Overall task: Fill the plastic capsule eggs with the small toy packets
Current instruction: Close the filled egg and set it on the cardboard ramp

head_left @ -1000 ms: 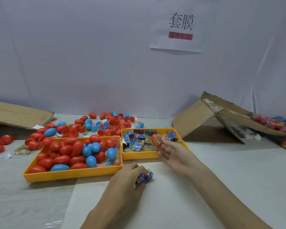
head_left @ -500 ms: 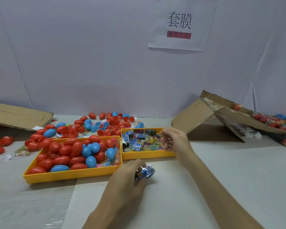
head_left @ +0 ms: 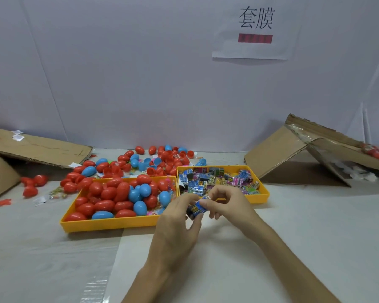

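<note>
On the wall we read a white paper sign (head_left: 255, 29) with two large black characters (套膜) above a red bar whose print is too blurred to make out.

We count two yellow trays side by side on the table (head_left: 315, 226). The larger left tray (head_left: 109, 224) is heaped with capsule eggs (head_left: 109, 193). They are mostly red, with roughly seven blue, and overlap too much for an exact total. The smaller right tray (head_left: 264, 194) holds a pile of toy packets (head_left: 206, 178) printed in blue, pink and green, with lettering too small for us to read. Behind the trays lie dozens of loose eggs (head_left: 162, 160), some of them open halves.

We also count two pieces of cardboard, the left cardboard (head_left: 37, 149) and the right cardboard (head_left: 278, 154), each propped at a slant.

In front of the right tray, the left hand (head_left: 177, 224) and right hand (head_left: 230, 202) meet above the table. Their fingers are curled in close, and together they pinch one blue packet (head_left: 198, 207) between thumbs and fingertips — it is lifted clear of the surface.
</note>
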The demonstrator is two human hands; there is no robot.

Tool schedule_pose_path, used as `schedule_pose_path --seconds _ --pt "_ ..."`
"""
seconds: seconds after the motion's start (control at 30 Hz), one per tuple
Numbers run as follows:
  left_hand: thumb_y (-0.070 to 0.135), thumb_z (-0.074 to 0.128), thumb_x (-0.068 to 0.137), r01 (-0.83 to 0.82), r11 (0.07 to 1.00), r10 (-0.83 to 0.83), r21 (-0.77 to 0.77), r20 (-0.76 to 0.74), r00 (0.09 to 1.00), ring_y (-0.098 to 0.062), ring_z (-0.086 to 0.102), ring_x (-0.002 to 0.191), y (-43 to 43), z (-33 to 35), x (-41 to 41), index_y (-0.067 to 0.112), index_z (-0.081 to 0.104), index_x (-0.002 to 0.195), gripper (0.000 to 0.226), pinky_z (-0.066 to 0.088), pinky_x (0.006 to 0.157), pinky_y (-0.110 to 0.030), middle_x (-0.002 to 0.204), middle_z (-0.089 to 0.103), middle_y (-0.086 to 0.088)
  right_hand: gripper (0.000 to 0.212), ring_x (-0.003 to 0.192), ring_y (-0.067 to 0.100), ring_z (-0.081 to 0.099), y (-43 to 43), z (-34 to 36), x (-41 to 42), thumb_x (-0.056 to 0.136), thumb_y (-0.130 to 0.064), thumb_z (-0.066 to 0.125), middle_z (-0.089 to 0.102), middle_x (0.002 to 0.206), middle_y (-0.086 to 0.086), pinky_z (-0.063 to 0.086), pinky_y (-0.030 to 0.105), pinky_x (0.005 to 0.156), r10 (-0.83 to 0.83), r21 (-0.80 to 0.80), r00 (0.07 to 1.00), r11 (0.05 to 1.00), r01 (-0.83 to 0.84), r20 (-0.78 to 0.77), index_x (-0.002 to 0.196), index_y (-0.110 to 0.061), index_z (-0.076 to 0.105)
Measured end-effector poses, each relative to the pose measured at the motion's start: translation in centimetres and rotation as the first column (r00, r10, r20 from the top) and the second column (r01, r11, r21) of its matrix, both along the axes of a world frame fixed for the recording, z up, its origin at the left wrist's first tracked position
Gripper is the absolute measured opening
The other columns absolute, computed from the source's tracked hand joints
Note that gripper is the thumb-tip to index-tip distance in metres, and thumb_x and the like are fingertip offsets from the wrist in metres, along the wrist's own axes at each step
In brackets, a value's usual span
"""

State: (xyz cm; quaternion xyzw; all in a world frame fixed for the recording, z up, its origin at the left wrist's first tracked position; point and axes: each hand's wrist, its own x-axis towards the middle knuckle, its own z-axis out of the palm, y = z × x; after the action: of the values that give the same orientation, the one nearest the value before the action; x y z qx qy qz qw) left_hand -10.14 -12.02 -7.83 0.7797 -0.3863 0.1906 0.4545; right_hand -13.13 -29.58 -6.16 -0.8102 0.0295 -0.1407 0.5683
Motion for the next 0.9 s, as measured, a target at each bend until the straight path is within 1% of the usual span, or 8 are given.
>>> schedule_pose_path --seconds 0.13,0.27,0.47,0.6,0.7,0.8,0.83,0.9 --pt "0.004 0.081 0.081 -0.005 1.0 0.005 -0.009 -0.01 1.0 0.0 0.059 0.084 -0.1 -0.1 0.0 0.017 0.065 0.11 0.036 0.051 0.074 -0.013 0.095 0.061 0.015 0.017 0.063 0.022 0.071 -0.1 0.2 -0.1 0.086 -0.022 0.08 0.072 0.069 0.006 0.057 0.027 0.06 -0.027 0.018 1.0 0.999 0.027 0.005 0.076 -0.013 0.069" --pt "0.005 0.081 0.082 -0.021 0.999 0.019 -0.044 -0.041 0.999 -0.004 0.061 0.087 -0.2 -0.2 0.0 0.018 0.065 0.106 0.032 0.053 0.073 -0.018 0.091 0.062 0.014 0.014 0.066 0.026 0.073 0.0 0.5 -0.2 0.089 -0.02 0.077 0.072 0.068 0.006 0.058 0.028 0.062 -0.042 0.014 0.999 0.999 0.042 0.001 0.079 -0.011 0.072" --pt "0.005 0.082 0.081 -0.023 0.995 0.017 -0.096 -0.067 0.998 -0.007 0.062 0.089 -0.3 -0.3 0.1 0.023 0.063 0.1 0.033 0.055 0.073 -0.02 0.088 0.064 0.016 0.014 0.066 0.021 0.072 -0.1 0.8 -0.3 0.092 -0.019 0.073 0.074 0.07 0.007 0.057 0.026 0.063 -0.062 -0.034 0.998 0.998 0.062 -0.001 0.083 -0.009 0.076" --pt "0.005 0.082 0.08 -0.008 0.992 -0.004 -0.127 -0.089 0.996 -0.005 0.064 0.087 -0.5 -0.4 0.1 0.025 0.061 0.096 0.033 0.055 0.071 -0.014 0.088 0.064 0.019 0.013 0.066 0.019 0.071 -0.5 0.9 -0.3 0.092 -0.018 0.073 0.074 0.069 0.003 0.059 0.03 0.065 -0.104 -0.111 0.995 0.988 0.105 0.014 0.082 -0.011 0.077" --pt "0.004 0.082 0.08 0.009 0.988 -0.025 -0.152 -0.104 0.994 -0.003 0.065 0.087 -0.6 -0.3 -0.1 0.031 0.059 0.093 0.038 0.053 0.072 -0.01 0.085 0.064 0.021 0.011 0.063 0.014 0.071 -0.7 0.8 -0.3 0.09 -0.016 0.075 0.074 0.068 0.001 0.058 0.024 0.062 -0.127 -0.138 0.991 0.982 0.13 0.028 0.081 -0.011 0.077" --pt "0.006 0.082 0.08 0.023 0.991 -0.037 -0.133 -0.102 0.994 0.0 0.064 0.09 -0.5 -0.2 -0.2 0.038 0.055 0.092 0.044 0.052 0.072 -0.009 0.086 0.062 0.026 0.012 0.064 0.011 0.071 -1.1 0.7 -0.1 0.091 -0.015 0.074 0.073 0.07 -0.001 0.057 0.023 0.06 -0.249 -0.168 0.964 0.951 0.261 0.09 0.08 -0.012 0.076" --pt "0.007 0.083 0.08 0.034 0.992 -0.048 -0.124 -0.11 0.993 0.001 0.064 0.091 -0.5 -0.3 -0.2 0.041 0.053 0.092 0.046 0.051 0.072 -0.008 0.087 0.062 0.028 0.012 0.064 0.011 0.071 -1.7 0.8 -0.2 0.091 -0.016 0.073 0.073 0.069 -0.001 0.057 0.025 0.062 -0.299 -0.169 0.946 0.933 0.317 0.122 0.08 -0.012 0.075" --pt "0.012 0.082 0.081 0.077 0.994 -0.09 -0.081 -0.177 0.98 0.001 0.065 0.091 -0.4 -0.5 0.0 0.04 0.055 0.096 0.041 0.053 0.073 -0.012 0.089 0.065 0.025 0.011 0.066 0.016 0.072 -2.8 1.2 -0.5 0.092 -0.015 0.073 0.073 0.069 0.004 0.06 0.032 0.068 -0.307 -0.056 0.941 0.947 0.317 0.139 0.082 -0.01 0.074"
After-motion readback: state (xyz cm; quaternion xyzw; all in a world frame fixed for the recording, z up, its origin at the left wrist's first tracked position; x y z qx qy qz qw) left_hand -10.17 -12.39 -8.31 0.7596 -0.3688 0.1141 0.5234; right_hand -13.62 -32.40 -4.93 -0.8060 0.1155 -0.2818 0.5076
